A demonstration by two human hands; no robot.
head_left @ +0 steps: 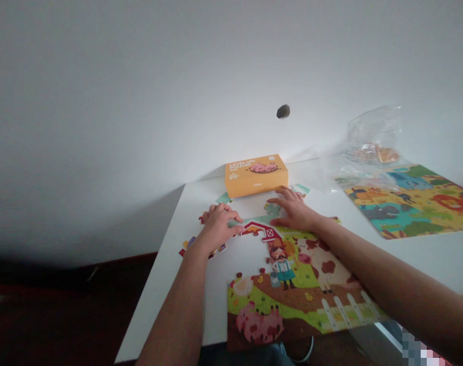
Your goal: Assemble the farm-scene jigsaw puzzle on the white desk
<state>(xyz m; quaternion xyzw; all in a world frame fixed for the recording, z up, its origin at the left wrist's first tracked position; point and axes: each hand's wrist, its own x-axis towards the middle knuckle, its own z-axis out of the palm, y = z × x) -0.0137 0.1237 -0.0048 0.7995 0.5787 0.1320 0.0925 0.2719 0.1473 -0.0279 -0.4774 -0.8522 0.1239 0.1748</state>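
Observation:
A partly assembled farm jigsaw puzzle (300, 300) lies on the white table, showing a farmer, a cow, a pig and a fence. My left hand (219, 226) is at the upper left of the puzzle, thumb and forefinger closed around the edge of a teal puzzle piece (236, 222) beside the red barn roof. Spread fingers of my right hand (296, 209) rest near the puzzle's top edge, next to a loose green piece (271, 208). Other loose pieces (188, 244) lie left of and partly under my left hand.
An orange puzzle box (256, 178) stands behind my hands, near the wall. At the right lies an animal puzzle (418, 203) with a lion. A clear plastic bag (372, 137) with pieces inside rests behind it. The table's left edge (155, 269) is close to my left arm.

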